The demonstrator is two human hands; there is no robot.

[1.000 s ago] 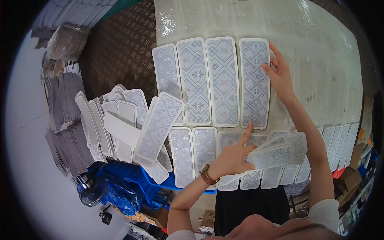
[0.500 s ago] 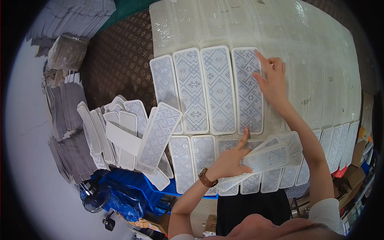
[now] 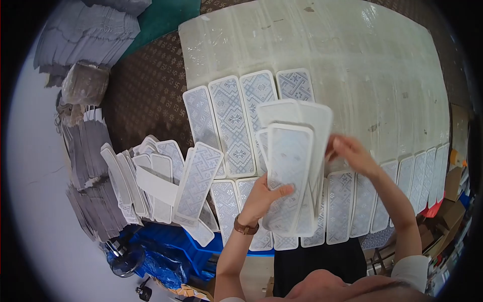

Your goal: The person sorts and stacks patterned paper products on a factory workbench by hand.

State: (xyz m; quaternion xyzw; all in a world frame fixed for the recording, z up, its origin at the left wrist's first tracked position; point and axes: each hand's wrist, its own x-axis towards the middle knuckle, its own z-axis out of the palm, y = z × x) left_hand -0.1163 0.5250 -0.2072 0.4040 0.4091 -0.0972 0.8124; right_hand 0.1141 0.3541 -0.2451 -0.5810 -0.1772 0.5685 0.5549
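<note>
Head view. Left hand (image 3: 264,199), brown band (image 3: 245,227) at wrist: grip closed on the left edge of a fanned bundle of panels (image 3: 293,161), thumb across the front one. Bundle: over the surface (image 3: 382,75), masking parts of two rows. Right hand (image 3: 353,155): just right of bundle, blurred; whether its grip holds anything, cannot tell. Upper row (image 3: 231,126): four patterned panels, side by side. Lower row (image 3: 344,209): along the near edge. Loose heap of panels (image 3: 198,181): left of both rows.

I can't read a single word, number or brand from here: the patterned cards (image 3: 234,126) show only ornament, the brown cloth (image 3: 148,83) repeating motifs; any print on the cartons (image 3: 449,215) is too small.
</note>
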